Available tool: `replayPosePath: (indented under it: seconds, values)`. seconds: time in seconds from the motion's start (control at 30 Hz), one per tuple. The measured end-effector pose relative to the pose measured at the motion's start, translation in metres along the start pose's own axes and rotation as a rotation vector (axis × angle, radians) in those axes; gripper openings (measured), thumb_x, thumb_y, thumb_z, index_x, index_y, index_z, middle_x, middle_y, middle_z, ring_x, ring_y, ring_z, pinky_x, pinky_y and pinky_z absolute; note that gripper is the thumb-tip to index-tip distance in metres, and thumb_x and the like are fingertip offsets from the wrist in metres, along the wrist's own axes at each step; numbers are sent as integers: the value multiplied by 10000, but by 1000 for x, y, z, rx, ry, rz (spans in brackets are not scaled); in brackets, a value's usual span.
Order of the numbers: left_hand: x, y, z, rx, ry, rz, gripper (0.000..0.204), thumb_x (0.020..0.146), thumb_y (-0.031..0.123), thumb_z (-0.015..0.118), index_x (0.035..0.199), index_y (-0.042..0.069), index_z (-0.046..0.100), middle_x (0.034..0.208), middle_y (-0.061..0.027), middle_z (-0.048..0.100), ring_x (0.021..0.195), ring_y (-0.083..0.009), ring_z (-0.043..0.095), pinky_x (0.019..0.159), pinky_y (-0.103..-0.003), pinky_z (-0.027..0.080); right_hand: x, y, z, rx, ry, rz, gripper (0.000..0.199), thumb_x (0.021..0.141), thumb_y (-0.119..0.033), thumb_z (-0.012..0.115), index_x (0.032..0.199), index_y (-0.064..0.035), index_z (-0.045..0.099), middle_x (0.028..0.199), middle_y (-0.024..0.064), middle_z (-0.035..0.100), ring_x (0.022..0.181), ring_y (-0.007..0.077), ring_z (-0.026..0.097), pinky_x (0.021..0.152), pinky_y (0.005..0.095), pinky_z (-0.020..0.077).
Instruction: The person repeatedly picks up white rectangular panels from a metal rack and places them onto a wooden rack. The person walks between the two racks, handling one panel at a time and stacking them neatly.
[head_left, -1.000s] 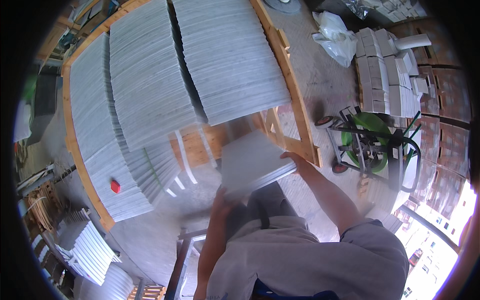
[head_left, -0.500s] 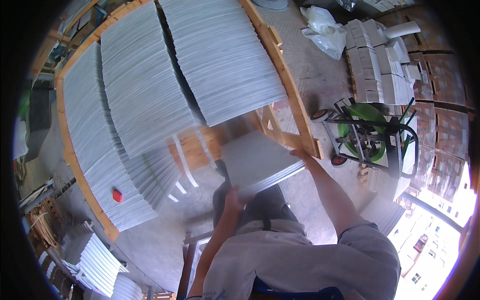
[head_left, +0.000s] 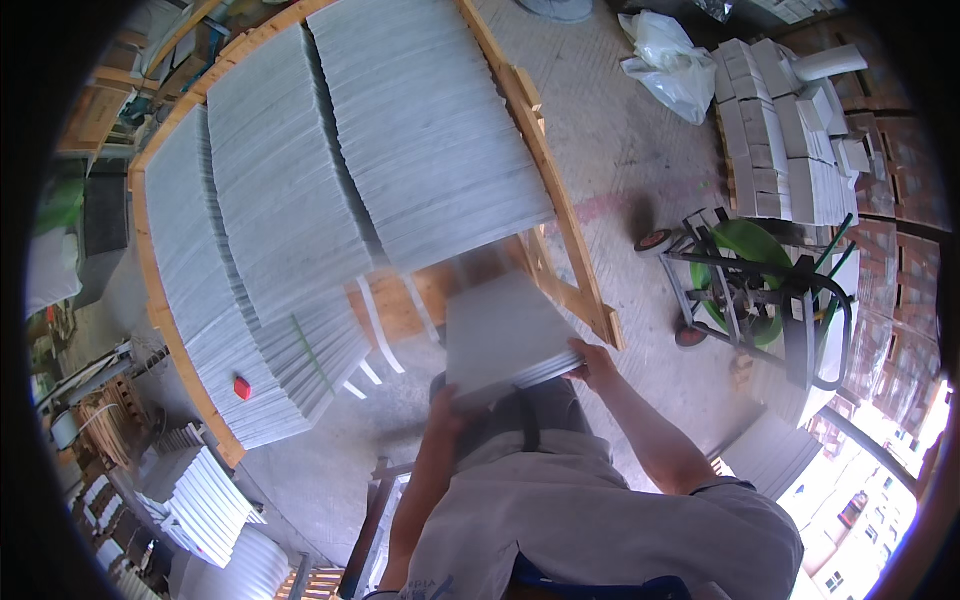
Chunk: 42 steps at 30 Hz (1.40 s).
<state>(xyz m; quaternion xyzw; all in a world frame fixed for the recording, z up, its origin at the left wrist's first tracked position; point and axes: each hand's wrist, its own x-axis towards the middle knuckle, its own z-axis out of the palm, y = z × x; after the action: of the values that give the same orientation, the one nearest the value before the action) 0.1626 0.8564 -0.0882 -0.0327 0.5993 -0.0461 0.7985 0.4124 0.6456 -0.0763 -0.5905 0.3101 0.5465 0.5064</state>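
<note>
While the person stood facing the wooden crate (head_left: 560, 215) of upright grey tiles (head_left: 420, 130), a small stack of tiles (head_left: 505, 335) was held flat at waist level, directly in front of the body. The right hand (head_left: 592, 362) was clamped on the stack's right edge; the left hand (head_left: 448, 405) supported its near left corner from below, fingers largely hidden. The stack's long edges ran away from the person toward the crate, which lay just beyond it. The right hand was the nearer to the crate frame. A green trolley (head_left: 760, 285) stood well apart at right.
</note>
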Motion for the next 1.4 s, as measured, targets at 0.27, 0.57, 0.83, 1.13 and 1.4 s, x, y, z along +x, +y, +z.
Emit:
replayPosePath:
  seconds: [0.27, 0.57, 0.83, 1.13, 1.4]
  values:
    - [-15, 18, 24, 109, 53, -97, 509, 846, 373, 486, 1262, 101, 372, 1238, -164, 412, 1130, -353, 420, 868, -551, 409, 1, 6, 20, 176, 292, 19, 434, 715, -318, 680, 972, 16, 578, 839, 116, 591, 744, 239, 597, 626, 377, 525]
    - [34, 39, -18, 165, -33, -316, 511, 872, 404, 454, 1260, 77, 391, 1205, -168, 471, 1076, -353, 474, 855, -539, 419, 5, 8, 18, -81, 236, -209, 370, 723, -278, 678, 927, 20, 603, 818, 101, 598, 749, 232, 617, 613, 374, 528]
    - [97, 54, -18, 447, 91, -301, 468, 916, 367, 390, 1224, 18, 434, 1160, -150, 533, 1050, -278, 536, 923, -411, 418, -2, -6, 26, -134, 377, -53, 362, 745, -305, 659, 900, 20, 619, 757, 98, 624, 619, 194, 630, 523, 306, 545]
    - [118, 36, -39, 667, 231, -331, 649, 873, 472, 449, 1233, -67, 410, 1138, -189, 533, 970, -308, 571, 817, -427, 482, 8, -35, 67, -1467, 524, -30, 323, 734, -307, 483, 783, -31, 643, 851, 172, 635, 877, 314, 600, 763, 437, 436]
    - [145, 5, -82, 683, 242, -233, 622, 866, 448, 488, 1190, -79, 427, 1107, -189, 542, 952, -304, 577, 815, -440, 480, 60, -32, 66, -1645, 395, 191, 318, 730, -306, 454, 769, -80, 675, 872, 115, 655, 897, 275, 608, 792, 399, 432]
